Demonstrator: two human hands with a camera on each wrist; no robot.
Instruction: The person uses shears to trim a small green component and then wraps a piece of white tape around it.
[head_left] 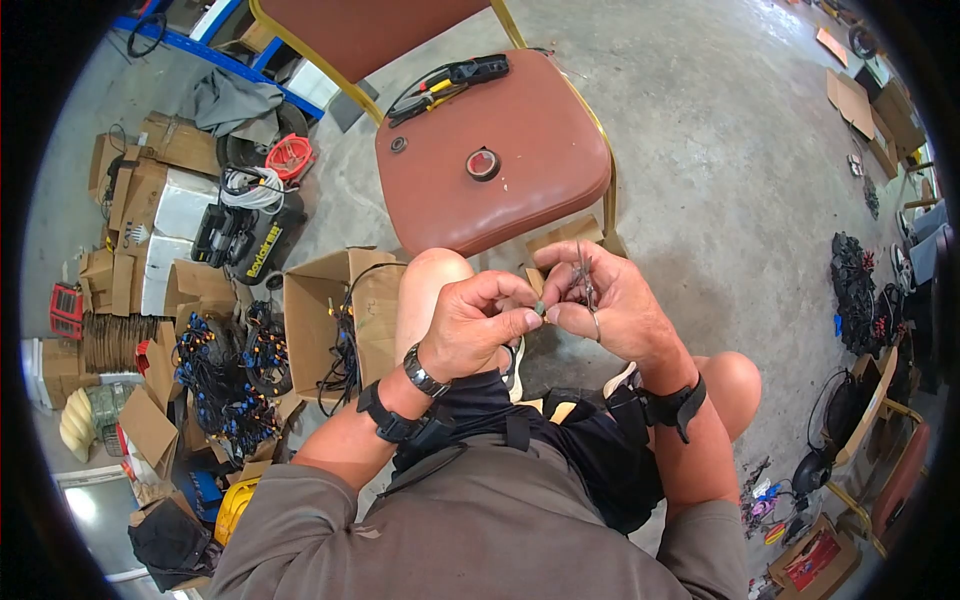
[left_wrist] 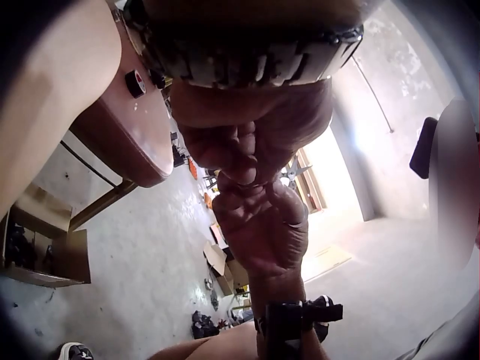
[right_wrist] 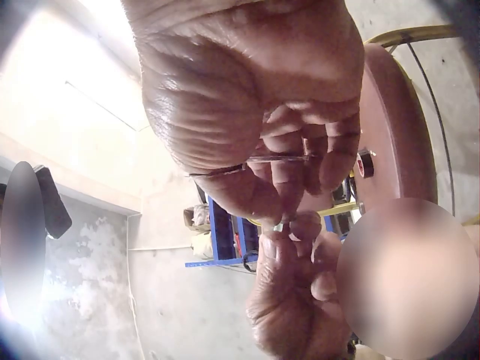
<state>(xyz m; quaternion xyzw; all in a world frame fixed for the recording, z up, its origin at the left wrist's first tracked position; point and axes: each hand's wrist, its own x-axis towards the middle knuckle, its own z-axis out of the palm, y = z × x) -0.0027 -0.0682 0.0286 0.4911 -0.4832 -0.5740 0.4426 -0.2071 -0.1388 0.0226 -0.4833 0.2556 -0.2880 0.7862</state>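
Both hands meet over the person's lap, fingertip to fingertip, at a tiny greenish piece (head_left: 539,308). The left hand (head_left: 462,325) pinches this piece between thumb and index finger. Across the palm side of the right hand (head_left: 628,305) lies a thin metal tool (head_left: 587,280) with slim pointed ends, held among the curled fingers. In the right wrist view the tool (right_wrist: 279,158) crosses the fingers, partly hidden by the thumb. The right thumb and index tips are right at the greenish piece (right_wrist: 278,226). Its exact kind I cannot tell.
Ahead stands a brown padded chair (head_left: 540,130) bearing a black tape roll (head_left: 482,164), a small dark ring (head_left: 399,145) and a black-and-yellow tool with a cable (head_left: 450,85). Open cardboard boxes (head_left: 315,310), cable bundles (head_left: 225,380) and a black compressor (head_left: 270,245) crowd the left.
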